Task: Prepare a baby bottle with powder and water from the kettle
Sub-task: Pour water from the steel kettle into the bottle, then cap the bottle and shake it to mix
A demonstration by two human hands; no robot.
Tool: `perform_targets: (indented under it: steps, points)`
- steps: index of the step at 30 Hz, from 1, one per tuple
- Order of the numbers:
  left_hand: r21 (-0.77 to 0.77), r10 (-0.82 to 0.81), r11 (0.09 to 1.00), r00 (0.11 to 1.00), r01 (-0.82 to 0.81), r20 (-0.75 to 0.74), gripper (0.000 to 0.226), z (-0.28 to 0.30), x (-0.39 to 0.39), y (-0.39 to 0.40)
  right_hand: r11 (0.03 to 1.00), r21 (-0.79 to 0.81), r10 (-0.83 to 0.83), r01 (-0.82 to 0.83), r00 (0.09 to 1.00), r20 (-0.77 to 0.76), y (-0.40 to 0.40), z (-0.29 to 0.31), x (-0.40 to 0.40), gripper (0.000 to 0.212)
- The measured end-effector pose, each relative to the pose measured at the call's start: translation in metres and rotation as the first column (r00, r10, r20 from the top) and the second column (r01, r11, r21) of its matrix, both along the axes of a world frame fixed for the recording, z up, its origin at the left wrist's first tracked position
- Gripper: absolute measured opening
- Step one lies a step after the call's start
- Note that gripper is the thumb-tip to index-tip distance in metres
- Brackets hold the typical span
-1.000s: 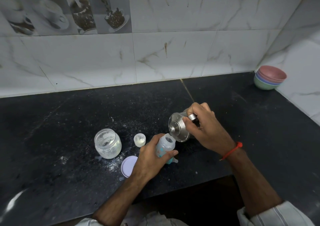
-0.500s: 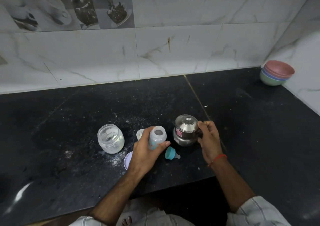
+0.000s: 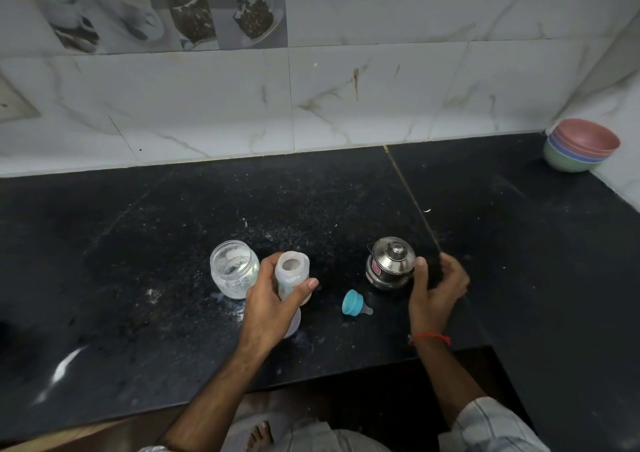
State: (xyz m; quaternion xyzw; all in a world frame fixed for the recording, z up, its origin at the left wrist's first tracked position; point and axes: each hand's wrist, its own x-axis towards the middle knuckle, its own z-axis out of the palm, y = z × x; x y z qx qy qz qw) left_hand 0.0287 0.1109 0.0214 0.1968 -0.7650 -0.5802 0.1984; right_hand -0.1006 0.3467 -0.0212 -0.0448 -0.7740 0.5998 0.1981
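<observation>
Left hand (image 3: 273, 299) wrapped round open baby bottle (image 3: 292, 276). Right hand (image 3: 434, 290) half-open, thumb touching steel kettle (image 3: 390, 263) (upright now, was tipped pouring).

Black speckled countertop (image 3: 173, 243), w/ a thin seam running front-to-back right of centre. Behind it, white marble-look wall tiles (image 3: 363, 98); upper left has grey printed tiles (image 3: 156, 8) showing cups & coffee beans. Far right corner: stack of bowls (image 3: 580, 145), pink on top, then blue, green at bottom, sitting against the side wall. Below the counter edge, a bare foot (image 3: 259, 432) on the floor.
</observation>
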Motion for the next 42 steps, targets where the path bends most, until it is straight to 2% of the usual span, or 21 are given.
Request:
perform_targets:
  steps: [1,2,3,5,8,10,13,15,17,19,21,23,24,27,29,32,36,40,42]
  points:
    - [-0.008,-0.004,1.000,1.000,0.004,-0.001,0.062,0.000,0.001,0.000,0.988,0.155,0.033,-0.010,0.989,-0.143,0.001,0.004,0.006,0.042]
    - [-0.014,-0.009,1.000,1.000,0.009,-0.004,0.061,0.000,0.002,-0.001,0.952,0.296,0.152,-0.077,0.959,-0.241,0.001,0.007,0.013,0.041]
    - [-0.019,-0.015,1.000,1.000,0.015,-0.004,0.060,0.000,0.003,-0.001,0.900,0.393,0.299,-0.189,0.923,-0.242,-0.002,0.009,0.023,0.040]
    - [-0.032,-0.025,0.999,1.000,0.025,-0.006,0.060,-0.001,0.005,-0.002,0.754,0.529,0.499,-0.389,0.863,-0.077,-0.008,0.007,0.040,0.045]
    - [-0.026,-0.040,0.999,0.999,0.040,-0.014,0.058,-0.001,0.008,-0.002,0.560,0.653,0.521,-0.509,0.830,0.199,-0.012,-0.007,0.050,0.073]
    - [-0.015,-0.061,0.998,0.998,0.061,0.000,0.058,-0.002,0.009,-0.002,0.491,0.669,0.488,-0.558,0.813,0.319,-0.014,-0.015,0.050,0.081]
    - [-0.023,-0.109,0.994,0.993,0.110,0.040,0.061,-0.003,0.011,-0.003,0.481,0.669,0.445,-0.567,0.815,0.371,-0.019,-0.018,0.050,0.070]
    - [-0.026,-0.149,0.988,0.988,0.150,0.050,0.062,-0.004,0.012,-0.004,0.533,0.640,0.439,-0.553,0.828,0.349,-0.024,-0.015,0.052,0.058]
    - [-0.032,-0.173,0.984,0.984,0.175,0.049,0.060,-0.005,0.013,-0.006,0.629,0.566,0.442,-0.533,0.844,0.304,-0.029,-0.007,0.055,0.050]
    - [-0.038,-0.188,0.981,0.981,0.190,0.054,0.060,-0.006,0.015,-0.010,0.754,0.380,0.479,-0.535,0.845,0.239,-0.037,0.008,0.058,0.048]
    - [-0.056,-0.207,0.976,0.976,0.211,0.066,0.061,-0.008,0.016,-0.014,0.773,0.205,0.584,-0.601,0.799,0.142,-0.044,0.029,0.058,0.046]
    - [-0.074,-0.231,0.969,0.970,0.237,0.076,0.062,-0.009,0.017,-0.019,0.654,0.135,0.739,-0.744,0.667,0.099,-0.048,0.053,0.057,0.048]
    - [-0.082,-0.246,0.964,0.966,0.252,0.079,0.063,-0.010,0.018,-0.021,0.574,0.156,0.800,-0.804,0.591,0.103,-0.050,0.064,0.056,0.048]
    - [-0.123,-0.308,0.940,0.947,0.317,0.087,0.066,-0.012,0.019,-0.027,0.381,0.336,0.871,-0.861,0.456,0.180,-0.059,0.089,0.055,0.048]
    - [-0.154,-0.341,0.923,0.934,0.354,0.105,0.069,-0.012,0.018,-0.030,0.307,0.424,0.870,-0.852,0.432,0.239,-0.065,0.101,0.054,0.049]
    - [-0.166,-0.366,0.910,0.924,0.381,0.112,0.070,-0.009,0.019,-0.033,0.253,0.473,0.853,-0.844,0.425,0.302,-0.073,0.111,0.055,0.052]
    - [-0.172,-0.415,0.887,0.904,0.428,0.105,0.070,-0.005,0.020,-0.041,0.233,0.498,0.820,-0.835,0.444,0.362,-0.079,0.118,0.058,0.055]
    - [-0.167,-0.476,0.856,0.872,0.489,0.114,0.063,0.000,0.022,-0.047,0.202,0.510,0.835,-0.836,0.420,0.357,-0.081,0.123,0.064,0.059]
    - [-0.162,-0.495,0.847,0.863,0.506,0.106,0.058,0.004,0.025,-0.049,0.202,0.518,0.813,-0.831,0.437,0.385,-0.081,0.124,0.067,0.047]
